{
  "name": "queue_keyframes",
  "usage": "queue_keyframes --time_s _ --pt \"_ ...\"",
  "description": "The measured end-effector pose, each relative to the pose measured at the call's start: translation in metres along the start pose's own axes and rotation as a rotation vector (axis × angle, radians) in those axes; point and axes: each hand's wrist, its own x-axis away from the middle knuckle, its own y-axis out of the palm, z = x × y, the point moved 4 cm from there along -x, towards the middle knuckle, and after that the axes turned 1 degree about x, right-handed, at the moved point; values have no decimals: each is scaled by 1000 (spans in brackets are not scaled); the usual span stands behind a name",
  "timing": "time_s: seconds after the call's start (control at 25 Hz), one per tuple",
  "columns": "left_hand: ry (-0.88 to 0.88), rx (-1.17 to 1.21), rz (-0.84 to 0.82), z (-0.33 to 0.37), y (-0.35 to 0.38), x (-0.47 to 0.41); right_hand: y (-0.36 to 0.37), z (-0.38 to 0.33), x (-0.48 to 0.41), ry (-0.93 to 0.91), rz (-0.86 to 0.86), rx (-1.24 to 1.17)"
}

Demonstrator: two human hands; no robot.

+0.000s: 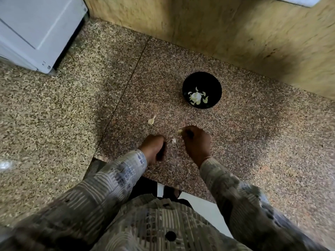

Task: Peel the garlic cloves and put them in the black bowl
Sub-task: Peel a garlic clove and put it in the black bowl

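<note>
The black bowl (202, 82) stands on the speckled granite counter (253, 142) and holds several pale garlic pieces around a white lump. My right hand (196, 142) pinches a small garlic clove (179, 131) at its fingertips, low over the counter in front of the bowl. My left hand (155, 147) hangs beside it with curled fingers; what it holds, if anything, is hidden. A scrap of white peel (173, 140) lies between the two hands. One more unpeeled clove (151, 120) lies on the counter, up and left of my hands.
A white appliance (36, 29) stands at the back left. A tan stone wall (235, 29) runs behind the bowl. The counter's front edge (163, 180) cuts in near my body, with floor below.
</note>
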Motion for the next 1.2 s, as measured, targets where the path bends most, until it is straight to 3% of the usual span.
queue_keyframes --time_s 0.12,0.24,0.36,0.44,0.48,0.56,0.64,0.84,1.0,1.2 --pt "329 -244 161 1 -14 -9 12 28 -21 343 -69 -145" --pt "468 -447 166 1 -15 -11 22 39 -49 437 -146 -175" --pt "399 -251 85 -6 -17 -18 9 16 -46 310 -73 59" --pt "334 -54 56 -14 -22 -18 4 -3 -29 99 18 186" --pt "312 18 51 -16 -24 -15 9 -12 -17 -55 -5 258" --pt "276 112 40 -16 -28 -11 41 -17 8 -338 -212 428" --pt "231 185 42 -15 -34 -10 66 -6 29 -460 -362 542" --pt "156 173 47 -12 -48 -14 78 22 53 -314 -336 553" --pt "126 172 -4 -6 -46 -11 68 12 52 -451 -201 612" --pt "127 253 -59 -1 -44 11 61 5 67 -528 -233 690"
